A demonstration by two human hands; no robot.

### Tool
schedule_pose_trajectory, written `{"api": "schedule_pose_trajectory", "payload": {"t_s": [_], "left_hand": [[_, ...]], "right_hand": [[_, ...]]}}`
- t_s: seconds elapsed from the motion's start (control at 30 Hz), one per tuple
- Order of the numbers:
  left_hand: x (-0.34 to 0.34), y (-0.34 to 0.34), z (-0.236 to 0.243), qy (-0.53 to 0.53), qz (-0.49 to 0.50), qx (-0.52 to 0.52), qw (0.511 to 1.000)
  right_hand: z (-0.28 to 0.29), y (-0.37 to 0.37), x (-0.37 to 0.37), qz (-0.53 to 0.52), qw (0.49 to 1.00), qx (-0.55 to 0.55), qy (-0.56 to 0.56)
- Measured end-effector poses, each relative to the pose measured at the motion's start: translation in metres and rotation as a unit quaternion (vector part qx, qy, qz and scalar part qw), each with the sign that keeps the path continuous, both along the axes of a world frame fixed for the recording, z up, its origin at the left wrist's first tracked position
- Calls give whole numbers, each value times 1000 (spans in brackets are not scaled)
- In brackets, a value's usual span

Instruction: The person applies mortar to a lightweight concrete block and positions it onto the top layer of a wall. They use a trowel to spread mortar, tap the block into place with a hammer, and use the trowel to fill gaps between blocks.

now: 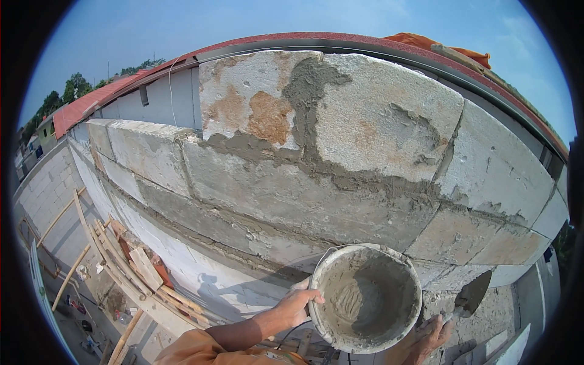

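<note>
My left hand (296,303) grips the left rim of a round bucket (415,298), its thumb over the edge. Wet grey mortar (359,298) coats the inside and lies at the bottom. To the right of the bucket, my right hand (433,336) is closed round the handle of a trowel (474,294), whose mortar-smeared blade points up and right. In front of me rises a block wall (389,115) with grey mortar in its joints and smeared over several blocks. The bucket hangs close to the wall's lower part.
A red roof edge (255,44) runs above the wall, with orange cloth (420,41) on it at the right. Down at the left are bamboo poles (118,261) and scaffold planks (149,304). A thin string (172,97) hangs near the upper-left blocks.
</note>
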State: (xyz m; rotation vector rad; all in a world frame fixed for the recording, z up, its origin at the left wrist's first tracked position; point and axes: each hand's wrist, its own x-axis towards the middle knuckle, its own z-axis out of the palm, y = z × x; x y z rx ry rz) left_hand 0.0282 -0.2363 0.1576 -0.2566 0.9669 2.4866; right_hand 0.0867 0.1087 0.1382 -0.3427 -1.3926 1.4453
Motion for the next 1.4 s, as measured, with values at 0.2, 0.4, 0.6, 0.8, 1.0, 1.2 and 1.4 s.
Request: {"api": "schedule_pose_trajectory", "payload": {"t_s": [0.2,0.4,0.6,0.8,1.0,1.2,1.4], "left_hand": [[-6,26,-5,19,-30,-18,999],[-14,47,-15,5,-60,-41,997],[-24,79,-14,9,-88,-59,994],[-15,76,-19,12,-70,-122,990],[-21,86,-54,-50,-91,-141,985],[-17,110,-58,-51,-67,-173,981],[-11,113,-70,-77,-71,-155,982]], "right_hand": [[-14,16,18,-19,999,-19,-24],[-33,40,38,-29,998,17,-54],[-14,29,76,-56,995,-39,-75],[-41,26,87,-38,986,-51,-155],[-58,28,109,-38,978,-96,-182],[-63,31,124,-36,955,-83,-281],[-27,50,125,-8,851,288,-439]]}}
